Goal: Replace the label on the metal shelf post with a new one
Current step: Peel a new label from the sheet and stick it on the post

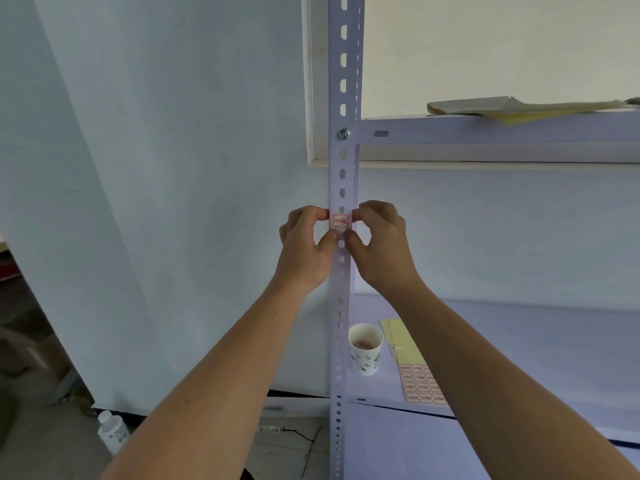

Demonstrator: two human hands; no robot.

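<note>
A white perforated metal shelf post (342, 98) runs top to bottom through the middle of the view. A small white label with red borders (341, 221) sits on its front face at hand height. My left hand (306, 245) pinches the label's left edge with thumb and fingertips. My right hand (381, 244) pinches its right edge the same way. Both thumbs press on the post just below the label. On the lower shelf lies a sheet of red-bordered labels (420, 382) with part of its yellow backing bare.
A white paper cup (365, 348) holding small scraps stands on the lower shelf (519, 341) beside the post. Folded yellow paper (519, 107) lies on the upper shelf. A white plastic bottle (112, 431) stands on the floor at lower left. A white wall panel fills the left.
</note>
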